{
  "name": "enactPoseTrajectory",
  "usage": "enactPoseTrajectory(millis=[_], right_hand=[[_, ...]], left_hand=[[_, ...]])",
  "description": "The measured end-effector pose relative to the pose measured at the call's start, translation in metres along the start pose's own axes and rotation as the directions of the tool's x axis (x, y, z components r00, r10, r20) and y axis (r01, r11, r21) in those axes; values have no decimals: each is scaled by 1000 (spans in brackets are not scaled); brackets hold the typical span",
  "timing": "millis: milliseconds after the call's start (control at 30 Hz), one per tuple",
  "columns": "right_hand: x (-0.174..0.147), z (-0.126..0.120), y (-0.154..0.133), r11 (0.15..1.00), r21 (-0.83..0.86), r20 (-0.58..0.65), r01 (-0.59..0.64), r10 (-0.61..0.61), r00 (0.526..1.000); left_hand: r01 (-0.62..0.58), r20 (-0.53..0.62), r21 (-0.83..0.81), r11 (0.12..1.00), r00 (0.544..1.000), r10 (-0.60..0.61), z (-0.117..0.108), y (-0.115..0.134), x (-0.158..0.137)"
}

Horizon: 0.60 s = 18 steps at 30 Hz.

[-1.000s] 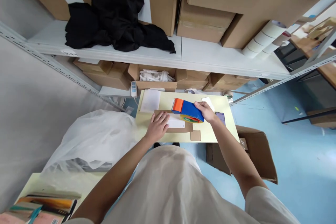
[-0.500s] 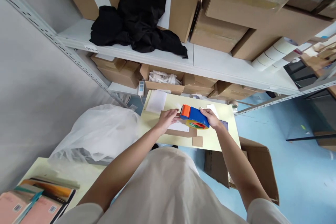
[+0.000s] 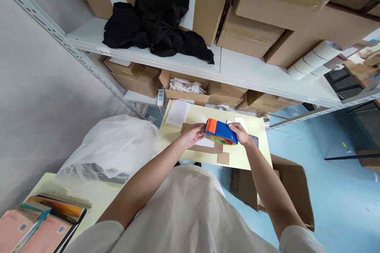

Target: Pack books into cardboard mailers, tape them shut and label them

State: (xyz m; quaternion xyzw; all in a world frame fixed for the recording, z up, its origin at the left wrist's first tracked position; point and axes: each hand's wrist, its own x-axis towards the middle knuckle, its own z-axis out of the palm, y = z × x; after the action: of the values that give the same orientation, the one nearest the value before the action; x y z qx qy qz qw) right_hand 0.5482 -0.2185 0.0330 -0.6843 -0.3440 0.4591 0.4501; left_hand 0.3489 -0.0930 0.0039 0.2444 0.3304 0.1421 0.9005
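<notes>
My right hand (image 3: pixel 240 133) grips the rear of a blue and orange tape dispenser (image 3: pixel 224 129), held above the table with its toothed orange end pointing left. A yellowish tape roll sits in its lower side. My left hand (image 3: pixel 194 135) is at that toothed end, its fingers curled in and close together; any bit of tape between them is too small to make out. Below both hands a flat brown cardboard box (image 3: pixel 204 149) with a white label lies on the pale yellow table (image 3: pixel 178 154). Beside it is a small cardboard piece (image 3: pixel 223 158).
White paper (image 3: pixel 177 111) and a phone (image 3: pixel 254 140) lie on the table. Behind it stands a shelf (image 3: pixel 249 72) with boxes and black cloth (image 3: pixel 157 23). A large plastic bag (image 3: pixel 109 146) is at left, an open carton (image 3: pixel 292 189) on the floor at right.
My left hand has shifted slightly right, to the dispenser's toothed end, and its fingers have curled in. My right hand keeps its hold on the dispenser, which has barely moved.
</notes>
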Motion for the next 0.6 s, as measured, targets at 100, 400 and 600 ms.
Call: enactPoseTrajectory(millis=[100,400,600], right_hand=[[0,1,-3,1000,-17,6,21,-21,1000],[-3,-2,-16,981,-193,-7,-6,5,1000],[-14,-5,-18,930,-368,-8,1,-5,1000]], left_hand=[[-66,-71,72,995,995,71,4,1,0],[-308,-204,312,899,902,380,-20,21,-6],[-286,-287,381,879,868,406,-71,33,-25]])
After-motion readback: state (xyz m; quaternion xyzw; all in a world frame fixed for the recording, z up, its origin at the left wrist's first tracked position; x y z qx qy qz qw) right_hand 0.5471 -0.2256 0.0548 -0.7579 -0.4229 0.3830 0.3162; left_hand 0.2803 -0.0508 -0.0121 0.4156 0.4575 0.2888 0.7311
